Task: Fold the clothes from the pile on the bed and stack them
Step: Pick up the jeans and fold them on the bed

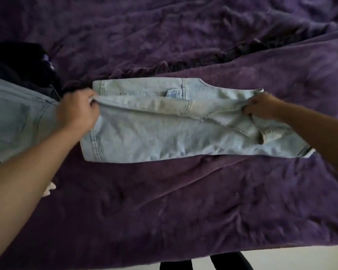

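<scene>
A pair of light blue jeans (164,137) lies across the middle of the purple bed cover (174,201), folded lengthwise. My left hand (77,112) grips the folded edge of the jeans at their left end. My right hand (261,108) pinches bunched denim near the right end, by a frayed rip. Between the hands the upper layer runs as a raised fold, with the lower layer showing behind it.
More light blue denim (14,114) lies at the left edge, partly under my left arm. A heap of dark clothes (21,63) sits behind it at the far left. The bed's near edge runs along the bottom, with pale floor and dark legs below.
</scene>
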Action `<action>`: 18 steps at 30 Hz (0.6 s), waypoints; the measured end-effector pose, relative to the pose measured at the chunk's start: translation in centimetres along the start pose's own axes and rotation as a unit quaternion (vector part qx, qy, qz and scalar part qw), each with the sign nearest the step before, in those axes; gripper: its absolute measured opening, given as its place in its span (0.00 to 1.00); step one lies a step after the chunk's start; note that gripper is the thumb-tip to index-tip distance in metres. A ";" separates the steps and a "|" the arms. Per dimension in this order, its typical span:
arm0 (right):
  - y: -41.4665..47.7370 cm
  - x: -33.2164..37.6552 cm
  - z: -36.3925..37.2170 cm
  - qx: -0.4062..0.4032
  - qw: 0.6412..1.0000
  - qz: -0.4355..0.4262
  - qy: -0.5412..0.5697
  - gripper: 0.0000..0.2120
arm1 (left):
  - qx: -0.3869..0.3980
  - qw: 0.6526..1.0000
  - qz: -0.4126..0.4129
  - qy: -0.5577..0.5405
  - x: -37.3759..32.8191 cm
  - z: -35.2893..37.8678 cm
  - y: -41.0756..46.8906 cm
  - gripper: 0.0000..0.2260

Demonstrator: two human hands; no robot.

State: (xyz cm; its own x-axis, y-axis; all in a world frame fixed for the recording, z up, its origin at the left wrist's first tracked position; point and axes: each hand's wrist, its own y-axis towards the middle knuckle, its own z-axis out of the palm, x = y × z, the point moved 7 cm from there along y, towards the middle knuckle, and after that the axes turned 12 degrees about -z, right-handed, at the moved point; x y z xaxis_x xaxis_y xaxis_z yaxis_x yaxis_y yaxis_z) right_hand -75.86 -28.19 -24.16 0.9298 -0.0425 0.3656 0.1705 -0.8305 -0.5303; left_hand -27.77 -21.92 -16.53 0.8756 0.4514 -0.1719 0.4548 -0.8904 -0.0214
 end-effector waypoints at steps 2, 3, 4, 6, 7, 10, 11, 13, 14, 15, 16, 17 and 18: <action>2.6 0.4 -2.3 -0.059 0.998 0.016 -0.009 0.12 | -0.004 1.000 -0.016 -0.013 -1.6 0.8 3.9 0.10; 3.7 0.6 -3.3 -0.093 0.995 0.027 -0.017 0.13 | -0.004 0.999 -0.030 -0.017 -2.1 1.3 5.7 0.10; 4.5 0.8 -4.2 -0.133 0.990 0.035 -0.035 0.14 | -0.003 0.999 -0.047 -0.021 -2.6 2.0 7.3 0.10; 4.8 2.0 -5.0 -0.212 0.971 0.027 -0.110 0.16 | 0.001 0.998 -0.067 -0.017 -3.4 3.7 9.4 0.12; 4.4 3.1 -4.7 -0.245 0.959 -0.001 -0.144 0.16 | -0.001 0.998 -0.058 -0.003 -4.1 4.6 9.6 0.13; 1.7 7.6 -0.4 -0.284 0.929 -0.195 -0.135 0.13 | 0.012 0.999 0.053 0.007 -7.1 7.7 6.7 0.15; 0.5 8.8 2.0 -0.264 0.922 -0.257 -0.117 0.12 | 0.030 0.994 0.100 0.003 -8.2 9.0 4.9 0.15; -1.1 10.0 7.5 -0.160 0.920 -0.336 -0.123 0.13 | 0.076 0.983 0.166 0.026 -9.4 12.1 1.1 0.17; -1.1 9.4 10.2 -0.083 0.924 -0.343 -0.148 0.16 | 0.097 0.978 0.179 0.048 -9.4 13.7 -0.4 0.19; -0.9 8.1 11.8 -0.023 0.926 -0.330 -0.181 0.19 | 0.113 0.975 0.179 0.072 -9.2 15.1 -1.4 0.22; -0.1 6.3 11.8 -0.006 0.929 -0.304 -0.211 0.22 | 0.123 0.973 0.173 0.093 -8.8 16.3 -2.0 0.24; 0.9 4.4 10.6 -0.023 0.935 -0.270 -0.229 0.24 | 0.129 0.971 0.167 0.108 -8.5 17.1 -2.3 0.25; 1.9 2.5 8.9 -0.047 0.943 -0.233 -0.232 0.25 | 0.132 0.970 0.165 0.118 -8.3 17.6 -2.3 0.26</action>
State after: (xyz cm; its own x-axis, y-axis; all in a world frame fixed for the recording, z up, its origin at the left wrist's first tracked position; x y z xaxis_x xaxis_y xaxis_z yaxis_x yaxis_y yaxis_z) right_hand -70.36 -24.95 -31.05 0.8069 0.5697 0.1560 0.5872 -0.7450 -0.3166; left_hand -38.99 -24.65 -32.43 0.9936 0.1119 0.0167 0.1123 -0.9589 -0.2604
